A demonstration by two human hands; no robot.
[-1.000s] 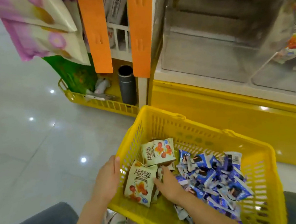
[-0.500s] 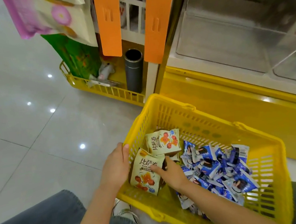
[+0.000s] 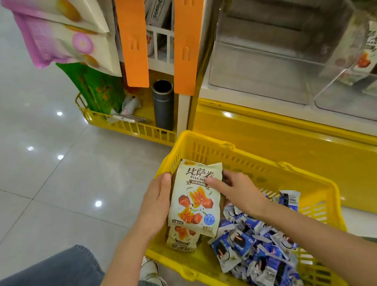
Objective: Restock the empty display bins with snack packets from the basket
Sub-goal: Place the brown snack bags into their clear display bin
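Display bin [image 3: 268,71] of clear plastic beyond the far rim of the yellow basket [image 3: 302,177]; heap of blue packets [image 3: 252,248] in the basket's right half. Cream snack packet [image 3: 196,200] upright over the basket's left end, gripped at its side edges by left hand [image 3: 154,204] and right hand [image 3: 239,191], fingers curled round it. Second cream packet [image 3: 181,239] just beneath, inside the basket.

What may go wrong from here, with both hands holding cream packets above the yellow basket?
1. The lower packet sticks out beneath the top packet, so it may slip back into the basket.
2. The left hand and right hand grip only the stack's sides; it might fan apart before reaching the clear bin.
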